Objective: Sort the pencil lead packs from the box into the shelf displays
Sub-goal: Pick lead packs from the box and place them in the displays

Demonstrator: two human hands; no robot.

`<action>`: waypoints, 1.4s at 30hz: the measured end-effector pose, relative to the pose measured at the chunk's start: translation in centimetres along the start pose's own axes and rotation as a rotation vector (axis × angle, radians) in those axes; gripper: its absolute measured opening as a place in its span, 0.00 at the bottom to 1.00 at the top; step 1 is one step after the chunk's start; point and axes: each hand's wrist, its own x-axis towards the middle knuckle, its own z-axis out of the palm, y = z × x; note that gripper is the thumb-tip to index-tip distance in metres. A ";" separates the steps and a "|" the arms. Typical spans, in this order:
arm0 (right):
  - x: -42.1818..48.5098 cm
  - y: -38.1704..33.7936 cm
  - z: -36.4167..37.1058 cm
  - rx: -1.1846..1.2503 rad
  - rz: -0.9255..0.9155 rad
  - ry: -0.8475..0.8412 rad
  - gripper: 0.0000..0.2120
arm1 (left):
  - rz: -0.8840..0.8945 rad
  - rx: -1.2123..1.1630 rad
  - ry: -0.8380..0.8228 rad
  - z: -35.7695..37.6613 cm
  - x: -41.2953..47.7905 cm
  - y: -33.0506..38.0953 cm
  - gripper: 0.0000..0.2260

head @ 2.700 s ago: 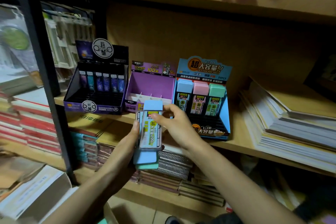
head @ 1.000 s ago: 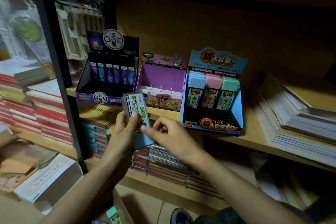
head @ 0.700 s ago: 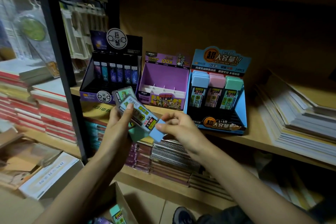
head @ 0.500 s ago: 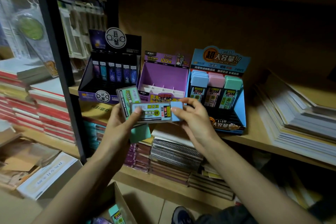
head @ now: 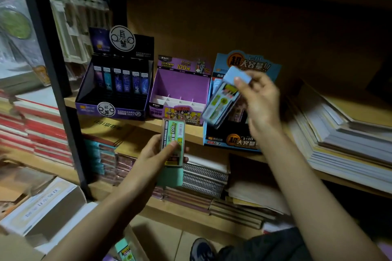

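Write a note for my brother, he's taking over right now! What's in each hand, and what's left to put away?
Right hand: holds the blue-capped pack by its cap, tilted, in front of the blue display.
Left hand: grips the green pack, upright, in front of the shelf edge.
Done: the blue display holds some packs, mostly hidden by that hand.
Left: seat the blue-capped pack, likely in the blue display, then the green pack. A spare pack shows at the bottom edge. The purple display looks empty.
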 end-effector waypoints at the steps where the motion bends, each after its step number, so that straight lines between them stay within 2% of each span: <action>1: 0.9 -0.6 -0.6 -0.067 -0.112 0.015 0.09 | -0.007 -0.018 0.011 -0.2 0.1 0.0 0.15; 4: 2.6 -0.4 -1.6 -0.250 -0.272 -0.056 0.09 | -0.010 -0.030 0.026 -0.6 0.4 0.0 0.15; 9: 3.2 2.7 -1.7 -0.366 -0.257 -0.232 0.12 | -0.009 -0.042 0.021 -1.1 0.5 -0.3 0.16; 16: 3.0 3.8 -1.4 -0.342 -0.264 -0.297 0.14 | -0.036 -0.038 0.021 -1.5 0.7 -0.6 0.15; 18: 2.7 4.2 -1.3 -0.380 -0.254 -0.273 0.12 | -0.036 -0.037 0.013 -1.5 0.8 -0.6 0.15; 20: 2.7 4.4 -1.5 -0.581 -0.342 -0.212 0.07 | -0.041 -0.042 0.009 -1.6 0.7 -0.6 0.15; 23: 3.0 4.8 -1.8 -0.842 -0.510 -0.145 0.11 | -0.057 -0.056 0.024 -1.5 0.6 -0.5 0.16; 29: 2.6 5.1 -1.5 -0.955 -0.489 -0.133 0.16 | -0.008 -0.002 0.055 -0.8 0.2 0.3 0.10; 31: 1.9 4.6 -1.2 -0.904 -0.441 -0.090 0.19 | 0.033 -0.060 0.062 -0.3 0.3 1.3 0.09; 33: 0.8 3.9 -1.0 -0.760 -0.369 -0.046 0.15 | 0.065 -0.176 0.096 0.4 0.9 2.9 0.08; 35: -0.8 3.0 -0.9 -0.470 -0.133 -0.179 0.13 | 0.089 -0.319 0.141 1.4 1.7 4.5 0.06; 37: -2.4 2.3 -0.7 -0.105 0.213 -0.413 0.22 | 0.115 -0.439 0.179 2.7 2.4 5.8 0.05; 39: -3.7 2.3 -0.3 0.093 0.389 -0.514 0.24 | 0.130 -0.544 0.212 4.1 3.2 6.4 0.05; 42: -5.0 2.7 0.6 0.225 0.375 -0.454 0.09 | 0.124 -0.567 0.193 6.3 3.9 6.3 0.04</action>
